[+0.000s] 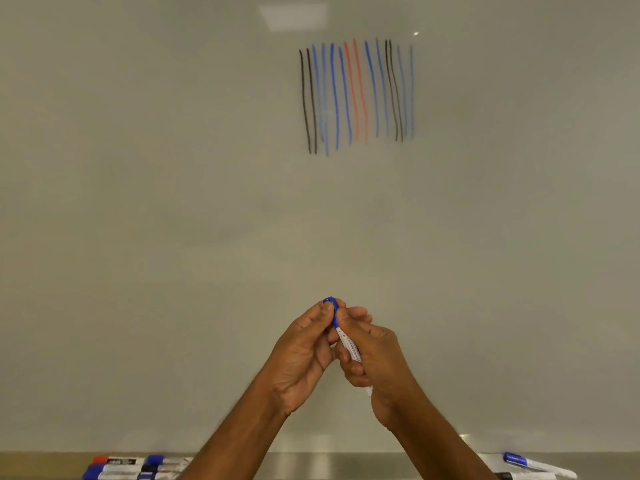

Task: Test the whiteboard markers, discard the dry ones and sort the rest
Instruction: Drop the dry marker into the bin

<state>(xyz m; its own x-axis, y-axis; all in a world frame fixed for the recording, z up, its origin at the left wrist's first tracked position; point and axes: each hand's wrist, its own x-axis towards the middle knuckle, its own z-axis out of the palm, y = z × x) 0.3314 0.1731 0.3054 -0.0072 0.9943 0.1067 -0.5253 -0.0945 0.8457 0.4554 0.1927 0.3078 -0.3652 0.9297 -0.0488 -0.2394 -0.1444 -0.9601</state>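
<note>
Both hands meet low in the middle of the view, in front of the whiteboard (173, 202). My right hand (377, 362) grips the white barrel of a blue whiteboard marker (349, 344), which points up and slightly left. My left hand (304, 351) pinches the marker's blue cap (330, 304) at the top end. The cap sits against the barrel; the tip is hidden. Higher on the board is a row of vertical test strokes (356, 95) in black, blue and red, the rightmost blue ones faint.
A metal tray ledge (311, 465) runs along the bottom edge. Several capped markers (138, 467), red, blue and black, lie grouped on its left. A few more markers (533, 467), blue and black capped, lie on its right.
</note>
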